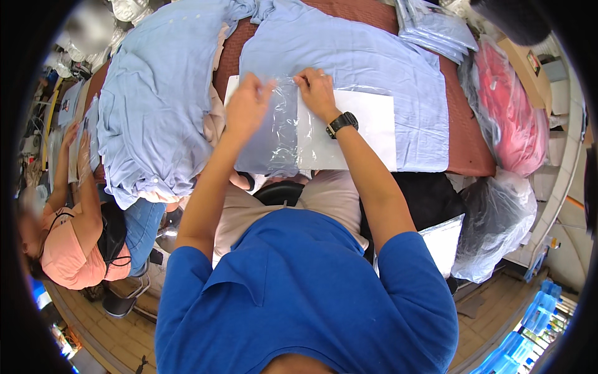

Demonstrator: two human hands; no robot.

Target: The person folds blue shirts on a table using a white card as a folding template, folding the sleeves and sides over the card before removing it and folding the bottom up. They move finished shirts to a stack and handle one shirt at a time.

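partly under both hands, clear plastic bag (280, 124)

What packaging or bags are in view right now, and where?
Clear plastic bag: table's near edge, under both hands, holding folded light-blue cloth.
Stack of clear-bagged blue garments: far right of table, flat and rectangular.
Clear bag of pink garments: right of table, bulging.
Crumpled clear bag: lower right, beside the person.

Glossy clear plastic bag (283, 124), matt cloth shirt (367, 56)
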